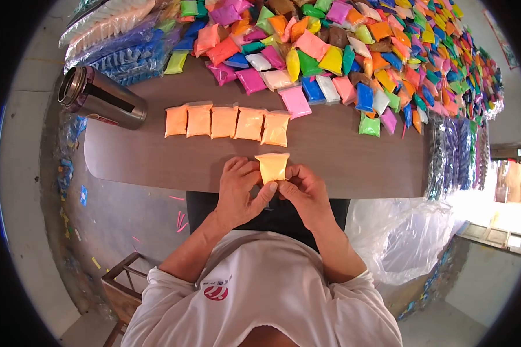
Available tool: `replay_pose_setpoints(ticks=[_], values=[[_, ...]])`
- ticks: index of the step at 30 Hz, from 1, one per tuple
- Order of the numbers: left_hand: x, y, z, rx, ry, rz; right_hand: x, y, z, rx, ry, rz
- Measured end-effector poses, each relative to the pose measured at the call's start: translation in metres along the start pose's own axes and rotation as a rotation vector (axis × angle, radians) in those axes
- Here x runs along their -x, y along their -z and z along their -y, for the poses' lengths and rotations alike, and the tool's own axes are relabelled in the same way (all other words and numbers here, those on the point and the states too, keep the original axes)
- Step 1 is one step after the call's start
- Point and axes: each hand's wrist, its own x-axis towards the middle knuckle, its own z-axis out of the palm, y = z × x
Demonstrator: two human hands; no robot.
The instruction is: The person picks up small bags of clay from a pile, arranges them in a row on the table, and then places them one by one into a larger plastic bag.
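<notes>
At the surface (156,165), fingers (250,172) of our left hand (236,191) and right hand (309,194) clamp a pale-orange packet (273,168), long axis and flared end pointing away.

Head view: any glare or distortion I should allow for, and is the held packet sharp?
Head view: wide-angle distortion, with the table's near edge looking bowed and the corners black; head view: glare washes out the opening at right; head view: the held packet, left hand and right hand look reasonably sharp.
</notes>
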Motion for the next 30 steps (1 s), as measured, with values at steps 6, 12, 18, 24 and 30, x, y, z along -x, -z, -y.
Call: replay_pose_setpoints(ticks=[6,12,18,24,30], values=[[0.0,-0.005,0.001,-0.039,-0.042,-0.046,-0.007,0.009,0.019,-0.035,-0.122,-0.031],[-0.001,-0.003,0.001,-0.025,-0.036,-0.037,-0.009,0.014,0.023,0.036,-0.108,0.079],[0.003,0.0,0.004,-0.006,0.012,0.01,-0.009,0.02,0.008,0.489,0.25,-0.345],[0.002,-0.001,0.001,-0.03,-0.012,0.015,-0.006,0.012,0.013,0.562,0.325,-0.339],[0.002,0.001,0.003,-0.011,-0.046,0.0,-0.013,-0.001,0.007,0.158,0.011,0.015]])
